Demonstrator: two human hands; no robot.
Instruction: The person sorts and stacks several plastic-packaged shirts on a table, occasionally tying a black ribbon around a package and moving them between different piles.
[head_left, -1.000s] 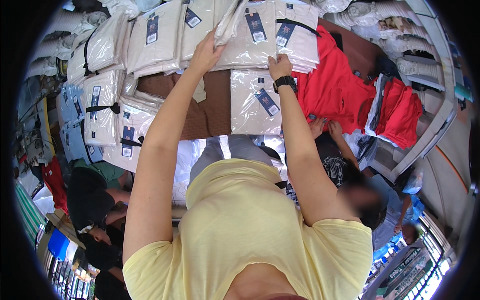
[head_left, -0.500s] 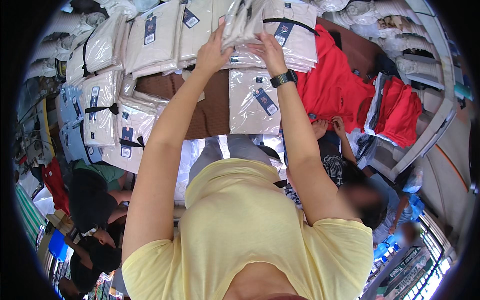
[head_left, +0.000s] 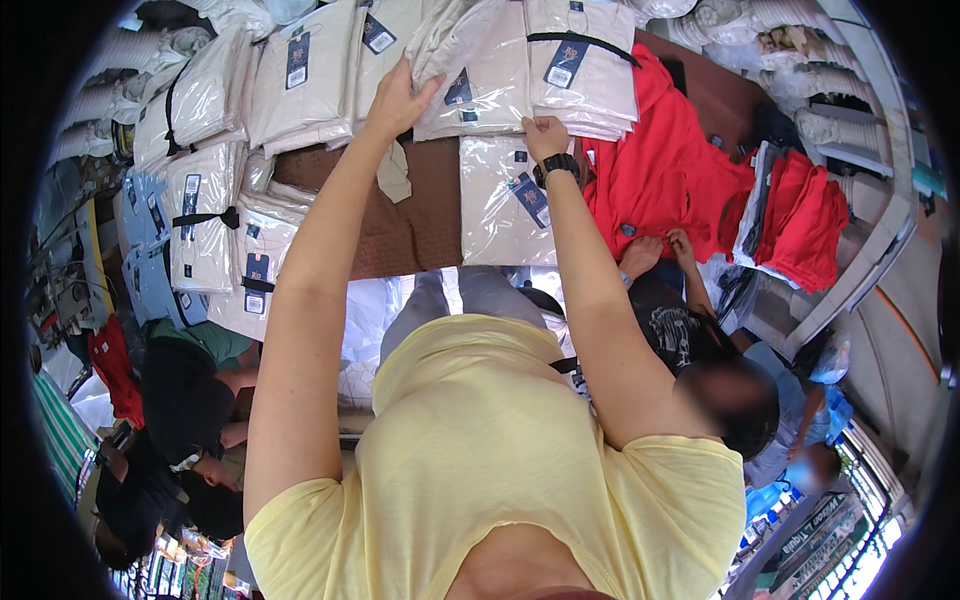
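Observation:
My left hand (head_left: 398,103) is closed on the edge of a folded cream garment (head_left: 452,38) in clear plastic, which bends upward at the far middle of the table. Under and beside it lies another bagged cream garment (head_left: 490,95) with a dark tag. At that one's near right corner, my right hand (head_left: 546,138), with a black watch on the wrist, has its fingertips pinched together on the plastic edge. Just nearer lies a single bagged cream garment (head_left: 495,215) with a dark tag, partly covered by my right forearm.
Stacks of bagged cream garments (head_left: 300,95) fill the table's far left, some tied with black bands. A pale flat piece (head_left: 395,172) lies on the brown tabletop (head_left: 425,235). Red garments (head_left: 655,160) spread at right, under a co-worker's hands (head_left: 645,255). Other people sit at lower left.
My left hand has moved left with the folded garment, which was blurred by motion before. My right hand has come nearer, its spread fingers now closed at the bag's corner.

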